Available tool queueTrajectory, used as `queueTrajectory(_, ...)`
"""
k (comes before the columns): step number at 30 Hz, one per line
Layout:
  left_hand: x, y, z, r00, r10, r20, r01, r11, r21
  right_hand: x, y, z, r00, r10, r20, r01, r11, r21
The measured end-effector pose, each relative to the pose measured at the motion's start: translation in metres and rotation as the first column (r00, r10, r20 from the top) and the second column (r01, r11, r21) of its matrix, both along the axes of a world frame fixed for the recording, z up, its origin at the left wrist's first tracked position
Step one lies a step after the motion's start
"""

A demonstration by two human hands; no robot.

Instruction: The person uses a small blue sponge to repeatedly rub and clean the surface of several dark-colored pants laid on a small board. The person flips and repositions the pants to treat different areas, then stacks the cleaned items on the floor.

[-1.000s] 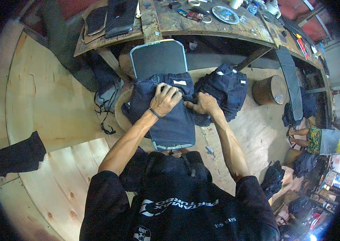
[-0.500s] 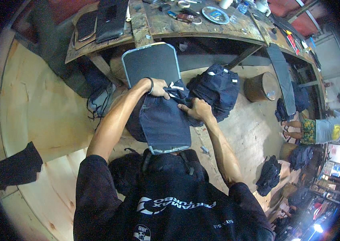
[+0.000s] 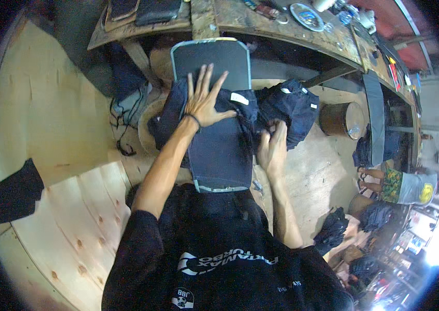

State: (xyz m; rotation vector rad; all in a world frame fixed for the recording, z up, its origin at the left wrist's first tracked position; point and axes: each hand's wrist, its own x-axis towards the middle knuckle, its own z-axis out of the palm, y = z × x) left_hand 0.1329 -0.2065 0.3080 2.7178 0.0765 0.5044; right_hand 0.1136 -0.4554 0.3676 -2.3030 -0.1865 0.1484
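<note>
Left hand [image 3: 205,108] now spread wide over garment [image 3: 222,153] and board [image 3: 210,61]; half-second ago, bunching garment. Garment lies over board, smoother near white label [image 3: 239,98]. Right hand [image 3: 272,147] curled at garment's right edge; can't tell if gripping.

The garment [image 3: 222,150] lies on the board [image 3: 232,59], left of the pile [image 3: 294,114].

A black short-sleeved shirt [image 3: 235,282] (white print [image 3: 224,257] on it) is worn with a dark left wristband [image 3: 194,119]
</note>
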Motion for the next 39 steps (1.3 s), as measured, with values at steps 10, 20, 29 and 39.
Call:
queueTrajectory(10, 0.036, 0.021, -0.015, 0.982, -0.163, -0.094, 0.160, 0.986, -0.037, -0.024, 0.071, -0.048, 0.677, 0.652, 0.341, -0.671, 0.737, -0.075)
queueTrajectory(20, 0.041, 0.021, -0.018, 0.985, -0.105, -0.139, 0.098, 0.993, -0.062, -0.047, 0.065, -0.053, 0.598, 0.771, 0.218, -0.764, 0.631, -0.136)
queueTrajectory(29, 0.045, 0.018, -0.010, 0.961, -0.041, -0.275, 0.022, 0.997, -0.075, -0.048, 0.044, -0.038, 0.604, 0.791, 0.096, -0.792, 0.609, -0.042)
queueTrajectory(39, 0.043, 0.012, -0.009, 0.980, 0.018, -0.199, -0.018, 1.000, 0.002, -0.046, 0.029, -0.023, 0.726, 0.667, 0.166, -0.669, 0.741, -0.056)
